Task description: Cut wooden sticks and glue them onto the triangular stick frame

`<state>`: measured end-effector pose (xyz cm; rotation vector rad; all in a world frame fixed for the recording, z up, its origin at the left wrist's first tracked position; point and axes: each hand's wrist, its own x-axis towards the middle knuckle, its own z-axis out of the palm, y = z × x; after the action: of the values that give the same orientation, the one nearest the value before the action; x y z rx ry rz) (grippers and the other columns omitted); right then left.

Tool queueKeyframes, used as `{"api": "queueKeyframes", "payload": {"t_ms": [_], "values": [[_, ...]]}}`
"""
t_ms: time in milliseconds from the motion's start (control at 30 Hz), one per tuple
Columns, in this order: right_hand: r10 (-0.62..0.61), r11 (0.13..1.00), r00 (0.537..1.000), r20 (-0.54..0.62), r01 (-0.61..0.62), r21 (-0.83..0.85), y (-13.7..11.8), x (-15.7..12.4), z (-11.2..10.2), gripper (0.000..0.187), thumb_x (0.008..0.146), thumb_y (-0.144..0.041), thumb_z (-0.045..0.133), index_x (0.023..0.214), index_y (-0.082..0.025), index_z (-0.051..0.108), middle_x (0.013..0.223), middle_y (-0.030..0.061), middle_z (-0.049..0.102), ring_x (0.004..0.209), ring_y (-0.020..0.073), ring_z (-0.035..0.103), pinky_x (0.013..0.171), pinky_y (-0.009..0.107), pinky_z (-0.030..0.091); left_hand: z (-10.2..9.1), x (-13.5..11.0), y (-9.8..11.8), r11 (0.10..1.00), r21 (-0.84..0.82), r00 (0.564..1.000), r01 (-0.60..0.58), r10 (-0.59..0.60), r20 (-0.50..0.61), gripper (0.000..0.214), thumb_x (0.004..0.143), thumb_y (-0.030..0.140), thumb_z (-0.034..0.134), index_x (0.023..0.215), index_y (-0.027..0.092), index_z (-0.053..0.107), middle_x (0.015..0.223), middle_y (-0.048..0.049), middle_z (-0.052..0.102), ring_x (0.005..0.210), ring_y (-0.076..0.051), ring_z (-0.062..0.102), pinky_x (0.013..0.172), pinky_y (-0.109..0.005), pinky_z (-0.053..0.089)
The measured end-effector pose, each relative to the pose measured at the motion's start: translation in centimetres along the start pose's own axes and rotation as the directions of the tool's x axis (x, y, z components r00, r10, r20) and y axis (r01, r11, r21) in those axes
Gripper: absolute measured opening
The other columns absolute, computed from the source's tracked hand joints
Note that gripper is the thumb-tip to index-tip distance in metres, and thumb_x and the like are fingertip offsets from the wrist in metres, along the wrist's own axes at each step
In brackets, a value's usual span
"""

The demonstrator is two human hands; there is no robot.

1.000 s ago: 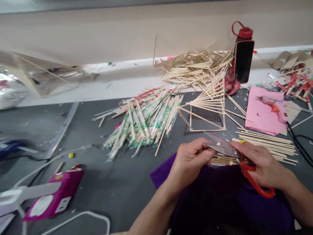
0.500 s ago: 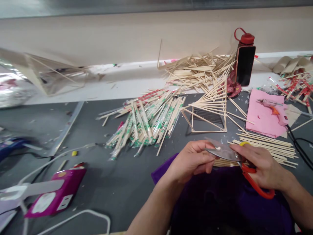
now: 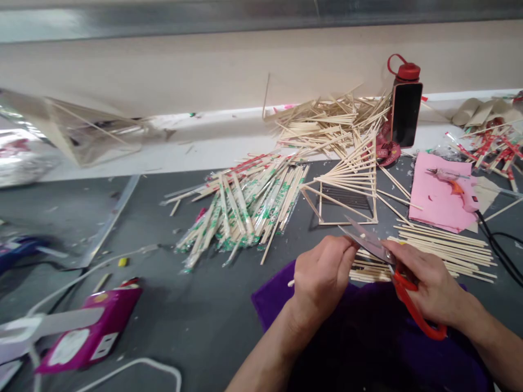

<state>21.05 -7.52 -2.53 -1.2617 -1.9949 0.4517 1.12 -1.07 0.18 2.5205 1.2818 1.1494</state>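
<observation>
My right hand (image 3: pixel 425 272) grips a pair of scissors (image 3: pixel 402 291) by the orange-red handles, with the blades parted slightly and pointing left. A small pale bit (image 3: pixel 363 236) shows at the blades; I cannot tell what it is. Close to the blade tips, my left hand (image 3: pixel 324 272) is closed around a thin wooden stick, apparently a chopstick (image 3: pixel 291 283). Only one end pokes out on the left; the fingers hide most of it. Beyond the hands stands a frame of glued sticks (image 3: pixel 347 188) with a fanned, twisted top.
Loose chopsticks (image 3: pixel 449 253) lie beside my right hand. Wrapped chopsticks (image 3: pixel 245 207) cover the table's middle, with a stick heap (image 3: pixel 335 120) behind. A pink glue gun (image 3: pixel 453 182) rests on pink paper (image 3: pixel 425 204). A bottle (image 3: pixel 406 71) and phone (image 3: pixel 406 114) stand at the back.
My left hand has turned over and drawn a little back from the blades, and a stick end now shows on its left. The scissors have shifted slightly left, with their blades parted.
</observation>
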Motion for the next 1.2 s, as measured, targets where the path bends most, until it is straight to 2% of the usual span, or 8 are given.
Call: {"api": "queueKeyframes", "payload": {"t_ms": [167,333,633,767,833,933,1033,1200], "values": [[-0.009,1.000,0.999,0.043,0.009,-0.011,0.1,0.1,-0.4,0.055,0.086,-0.017,0.052,0.140,-0.020,0.041,0.087,0.0066,0.066,0.070,0.0181,0.061,0.061,0.031,0.054,-0.8,0.6,0.0,0.975,-0.182,0.985,0.127,-0.102,0.137,0.023,0.089,0.017,0.050,0.077,0.020,0.070,0.064,0.0022,0.069,0.054,-0.009,0.061,0.058,-0.017,0.049],[-0.059,0.998,0.994,0.091,0.059,-0.001,0.5,0.2,-0.9,0.060,0.083,-0.010,0.051,0.141,-0.020,0.039,0.086,0.0059,0.065,0.063,0.0160,0.055,0.055,0.029,0.049,-1.7,0.8,-0.2,0.809,-0.420,0.893,0.411,-0.263,0.366,0.020,0.083,0.019,0.052,0.071,0.019,0.068,0.057,0.0043,0.062,0.050,-0.008,0.052,0.051,-0.017,0.042],[-0.146,0.989,0.984,0.098,0.145,0.020,0.0,0.8,-1.7,0.059,0.083,-0.004,0.048,0.140,-0.019,0.039,0.075,0.0014,0.058,0.061,0.0152,0.051,0.052,0.026,0.044,-2.0,0.9,-1.0,0.053,-0.544,0.539,0.838,-0.237,0.808,0.012,0.069,0.028,0.068,0.068,0.017,0.063,0.044,0.0043,0.048,0.039,-0.007,0.034,0.038,-0.019,0.020],[-0.165,0.986,0.981,0.106,0.167,-0.004,0.2,0.7,-1.9,0.057,0.082,-0.004,0.048,0.137,-0.016,0.042,0.073,0.0009,0.054,0.060,0.0148,0.048,0.051,0.026,0.041,-1.4,0.6,-1.5,-0.079,-0.442,0.430,0.894,-0.130,0.893,0.021,0.063,0.033,0.074,0.067,0.017,0.061,0.040,0.0054,0.045,0.034,-0.005,0.030,0.036,-0.019,0.014],[-0.143,0.989,0.984,0.108,0.146,-0.026,0.5,0.6,-1.7,0.056,0.081,-0.005,0.049,0.136,-0.015,0.043,0.075,0.0020,0.056,0.061,0.0149,0.049,0.051,0.026,0.043,-1.1,0.6,-1.4,0.022,-0.486,0.481,0.873,-0.199,0.854,0.021,0.068,0.036,0.070,0.070,0.016,0.062,0.042,0.0048,0.049,0.034,-0.006,0.032,0.036,-0.019,0.019],[-0.082,0.993,0.994,0.076,0.088,-0.075,0.9,0.3,-1.2,0.055,0.081,-0.008,0.052,0.135,-0.015,0.045,0.081,0.0050,0.060,0.063,0.0156,0.052,0.055,0.028,0.046,-0.7,0.6,-0.9,0.482,-0.549,0.728,0.683,-0.392,0.563,0.015,0.079,0.029,0.060,0.077,0.016,0.067,0.059,0.0003,0.063,0.048,-0.009,0.050,0.046,-0.020,0.038],[-0.036,0.995,0.999,0.039,0.039,-0.097,0.9,0.0,-0.8,0.055,0.082,-0.011,0.054,0.136,-0.016,0.044,0.085,0.0061,0.062,0.065,0.0158,0.055,0.057,0.028,0.049,-0.2,0.3,-0.4,0.839,-0.383,0.920,0.387,-0.327,0.215,0.013,0.083,0.022,0.056,0.078,0.019,0.069,0.073,-0.0007,0.070,0.065,-0.011,0.062,0.063,-0.021,0.049],[-0.030,0.998,0.999,0.010,0.031,-0.060,0.6,-0.2,-0.2,0.054,0.085,-0.013,0.054,0.138,-0.017,0.043,0.083,0.0046,0.062,0.066,0.0154,0.056,0.059,0.027,0.052,0.1,-0.2,-0.4,0.969,-0.205,0.991,0.135,-0.137,0.004,0.014,0.088,0.017,0.055,0.080,0.019,0.067,0.072,-0.0002,0.071,0.061,-0.010,0.064,0.064,-0.019,0.051]]}}
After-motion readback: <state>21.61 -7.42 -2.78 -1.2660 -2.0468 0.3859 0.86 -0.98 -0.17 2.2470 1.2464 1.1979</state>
